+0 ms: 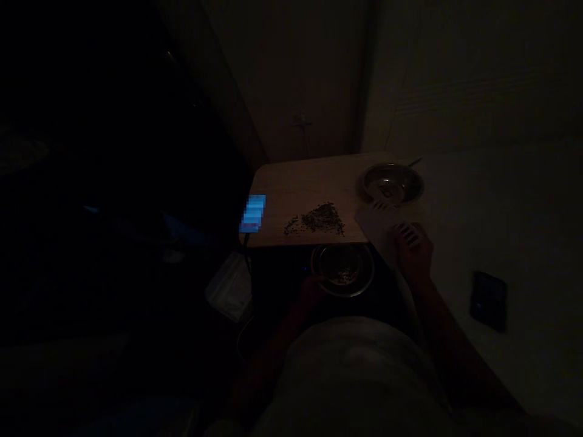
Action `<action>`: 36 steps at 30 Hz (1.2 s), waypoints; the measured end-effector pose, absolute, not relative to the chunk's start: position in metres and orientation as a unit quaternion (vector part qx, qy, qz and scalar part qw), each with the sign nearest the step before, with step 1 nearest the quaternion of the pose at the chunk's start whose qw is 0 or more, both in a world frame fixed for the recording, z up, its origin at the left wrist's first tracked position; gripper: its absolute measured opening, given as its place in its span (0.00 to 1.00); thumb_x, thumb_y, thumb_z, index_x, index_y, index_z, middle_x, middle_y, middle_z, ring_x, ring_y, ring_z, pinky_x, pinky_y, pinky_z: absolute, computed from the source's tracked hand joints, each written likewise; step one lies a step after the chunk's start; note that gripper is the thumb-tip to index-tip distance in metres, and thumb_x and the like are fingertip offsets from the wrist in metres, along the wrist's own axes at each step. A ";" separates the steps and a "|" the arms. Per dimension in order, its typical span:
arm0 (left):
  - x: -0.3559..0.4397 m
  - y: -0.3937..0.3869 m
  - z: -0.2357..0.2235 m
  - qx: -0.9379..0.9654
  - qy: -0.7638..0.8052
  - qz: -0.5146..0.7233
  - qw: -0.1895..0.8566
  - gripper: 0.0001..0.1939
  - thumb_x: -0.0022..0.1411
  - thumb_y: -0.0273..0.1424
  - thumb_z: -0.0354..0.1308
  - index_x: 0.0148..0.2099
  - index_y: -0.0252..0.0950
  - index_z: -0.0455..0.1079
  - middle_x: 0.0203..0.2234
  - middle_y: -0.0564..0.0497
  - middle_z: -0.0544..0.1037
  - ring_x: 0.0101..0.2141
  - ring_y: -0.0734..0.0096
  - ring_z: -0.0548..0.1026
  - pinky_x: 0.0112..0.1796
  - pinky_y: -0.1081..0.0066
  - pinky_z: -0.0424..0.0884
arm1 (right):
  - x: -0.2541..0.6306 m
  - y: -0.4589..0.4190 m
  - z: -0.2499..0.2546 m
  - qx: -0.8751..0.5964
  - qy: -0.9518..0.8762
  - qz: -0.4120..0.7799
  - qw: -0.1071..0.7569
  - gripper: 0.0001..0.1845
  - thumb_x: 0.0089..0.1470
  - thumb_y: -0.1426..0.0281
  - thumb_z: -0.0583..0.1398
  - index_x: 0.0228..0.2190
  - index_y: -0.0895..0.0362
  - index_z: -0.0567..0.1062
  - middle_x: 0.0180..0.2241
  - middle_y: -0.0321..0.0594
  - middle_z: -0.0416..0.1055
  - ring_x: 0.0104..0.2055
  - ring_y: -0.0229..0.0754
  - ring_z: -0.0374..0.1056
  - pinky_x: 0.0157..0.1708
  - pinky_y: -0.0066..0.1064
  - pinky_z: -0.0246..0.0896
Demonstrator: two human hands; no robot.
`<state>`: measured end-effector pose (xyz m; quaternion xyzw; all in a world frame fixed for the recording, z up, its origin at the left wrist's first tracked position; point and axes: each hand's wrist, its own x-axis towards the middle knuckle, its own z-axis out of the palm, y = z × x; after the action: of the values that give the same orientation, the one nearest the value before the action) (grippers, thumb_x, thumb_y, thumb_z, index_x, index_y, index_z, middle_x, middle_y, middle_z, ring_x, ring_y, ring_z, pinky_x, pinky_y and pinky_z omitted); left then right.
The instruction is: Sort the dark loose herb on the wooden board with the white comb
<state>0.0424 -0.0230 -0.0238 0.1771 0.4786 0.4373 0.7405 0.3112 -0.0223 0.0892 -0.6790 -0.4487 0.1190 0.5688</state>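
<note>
The scene is very dark. A round metal bowl (364, 280) with small pale bits inside is just below the front edge of the small wooden table (282, 182). At its left rim, my left hand (312, 290) appears closed on it. Further right, my right hand (418, 258) is closed around a pale, flat sheet or packet (380, 233) with dark stripes; its exact kind is too dim to tell. That piece lies over the table's right front corner. A loose heap of small dark, seed-like bits (324, 217) is spread on the tabletop between the hands.
A second metal bowl (416, 193), with a handle sticking out behind it, stands at the table's back right. A lit phone screen (253, 213) is at the left edge. A dark phone-like object (489, 301) lies at right, and a pale packet (231, 288) sits lower left.
</note>
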 end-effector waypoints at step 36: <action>0.039 -0.023 -0.033 0.175 0.458 0.450 0.746 0.17 0.37 0.16 0.65 0.31 0.39 0.73 0.29 0.50 0.80 0.49 0.50 0.75 0.50 0.55 0.69 | 0.319 -0.010 0.114 -0.613 -0.470 0.199 0.604 0.12 0.47 0.63 0.66 0.34 0.55 0.75 0.32 0.38 0.75 0.33 0.41 0.69 0.34 0.33 0.66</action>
<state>0.0389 -0.0226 -0.0328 0.1750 0.4576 0.4503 0.7464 0.3187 -0.0104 0.1141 -0.6128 -0.4698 0.1986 0.6035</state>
